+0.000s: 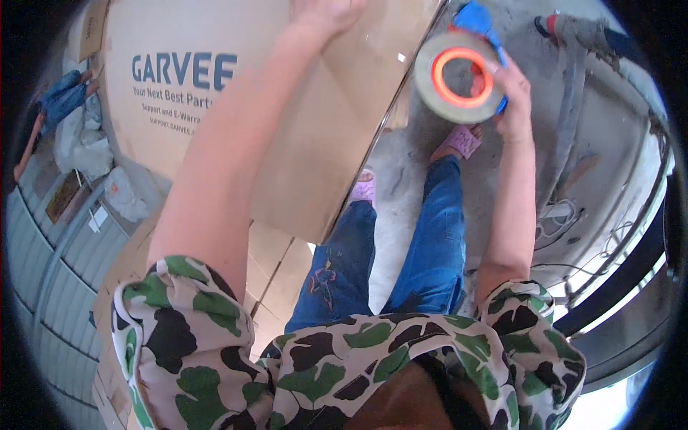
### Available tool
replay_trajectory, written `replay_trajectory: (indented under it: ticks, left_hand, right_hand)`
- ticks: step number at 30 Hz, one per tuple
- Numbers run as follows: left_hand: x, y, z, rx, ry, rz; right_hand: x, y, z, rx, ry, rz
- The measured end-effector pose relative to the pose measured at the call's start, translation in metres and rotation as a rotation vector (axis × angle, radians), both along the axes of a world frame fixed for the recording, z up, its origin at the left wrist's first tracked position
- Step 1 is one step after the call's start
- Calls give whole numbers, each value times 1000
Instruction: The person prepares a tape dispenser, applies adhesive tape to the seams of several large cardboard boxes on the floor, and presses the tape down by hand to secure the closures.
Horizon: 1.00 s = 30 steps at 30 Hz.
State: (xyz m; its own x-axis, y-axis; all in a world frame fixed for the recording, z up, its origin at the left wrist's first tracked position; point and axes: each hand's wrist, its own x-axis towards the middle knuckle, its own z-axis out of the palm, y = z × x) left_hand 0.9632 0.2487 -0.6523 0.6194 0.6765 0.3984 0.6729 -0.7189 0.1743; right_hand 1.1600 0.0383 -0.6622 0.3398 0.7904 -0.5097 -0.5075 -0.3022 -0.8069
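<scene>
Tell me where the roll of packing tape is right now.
In the head view, the tape roll is at upper right, held in the right hand, just right of the cardboard box edge and above the concrete floor.

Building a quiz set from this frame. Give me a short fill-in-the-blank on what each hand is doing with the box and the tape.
1. The right hand holds a roll of tape whose inner core is coloured ____.
2. The left hand rests flat on a large ____ box.
3. The tape dispenser handle is coloured ____.
4. The person's trousers are blue ____.

Missing words: orange; cardboard; blue; jeans
</scene>
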Motion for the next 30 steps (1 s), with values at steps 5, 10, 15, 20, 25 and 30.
replay_trajectory:
  ticks: [5,10,15,20,25,30]
  left_hand:
    - [-4,1,8,-110,436,-97]
    - [-71,-113,-41,-63,293,-493]
    - [-163,-288,57,-253,449,-927]
    - [-241,-331,60,-277,817,-968]
    - [-257,-351,50,-347,880,-962]
    - [-293,-342,31,-11,834,-965]
  right_hand:
    - [-91,-65,34,12,-172,279]
    - [-277,-233,47,-86,68,309]
    - [-392,-361,43,-146,-47,326]
    - [-424,-340,34,-154,-138,319]
    - [-435,-310,-13,-238,381,290]
    - [-441,-323,-27,-228,84,284]
